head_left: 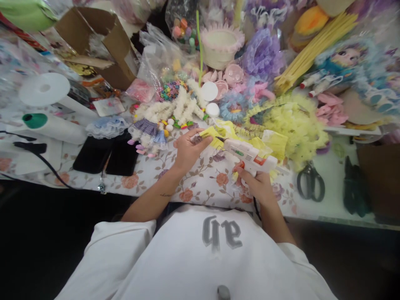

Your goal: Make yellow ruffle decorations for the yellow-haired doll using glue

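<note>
My right hand [258, 183] is closed round the handle of a white hot glue gun [248, 155]. The gun's nozzle points left at a yellow fabric piece [215, 137]. My left hand [187, 151] pinches that yellow piece between thumb and fingers, just above the flowered tablecloth [200, 179]. More yellow lace trim [293, 125] lies heaped to the right of the gun.
Black scissors [309, 182] and dark pliers [354, 189] lie at the right. Two black phones [106, 156] lie at the left beside a white roll [53, 127]. A white fuzzy doll [168, 112], purple and pink lace flowers, bead bags and a cardboard box [100, 46] crowd the back.
</note>
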Demonstrator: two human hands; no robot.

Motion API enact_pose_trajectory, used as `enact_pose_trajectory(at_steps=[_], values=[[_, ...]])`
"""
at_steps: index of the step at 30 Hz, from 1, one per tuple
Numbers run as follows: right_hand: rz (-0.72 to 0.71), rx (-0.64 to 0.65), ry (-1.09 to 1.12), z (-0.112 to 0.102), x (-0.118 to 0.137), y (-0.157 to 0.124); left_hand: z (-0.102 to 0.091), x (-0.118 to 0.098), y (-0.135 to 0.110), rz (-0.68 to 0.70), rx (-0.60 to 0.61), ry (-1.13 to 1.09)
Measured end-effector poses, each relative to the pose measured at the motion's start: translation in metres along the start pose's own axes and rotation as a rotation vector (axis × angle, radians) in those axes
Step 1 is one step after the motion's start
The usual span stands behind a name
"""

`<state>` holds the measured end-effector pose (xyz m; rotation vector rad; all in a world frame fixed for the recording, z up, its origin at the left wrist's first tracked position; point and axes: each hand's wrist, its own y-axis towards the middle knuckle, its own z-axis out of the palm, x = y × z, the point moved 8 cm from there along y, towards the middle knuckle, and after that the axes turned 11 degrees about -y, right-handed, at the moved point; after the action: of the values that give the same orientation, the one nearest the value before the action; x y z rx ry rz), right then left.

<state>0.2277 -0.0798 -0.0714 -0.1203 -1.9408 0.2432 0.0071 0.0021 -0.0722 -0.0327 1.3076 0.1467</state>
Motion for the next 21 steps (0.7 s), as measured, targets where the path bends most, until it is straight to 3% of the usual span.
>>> enact_pose_trajectory(at_steps=[21], values=[[-0.015, -0.035, 0.007, -0.0021, 0.0003, 0.0007, 0.0003, 0.0043, 0.0007, -0.015, 0.015, -0.022]])
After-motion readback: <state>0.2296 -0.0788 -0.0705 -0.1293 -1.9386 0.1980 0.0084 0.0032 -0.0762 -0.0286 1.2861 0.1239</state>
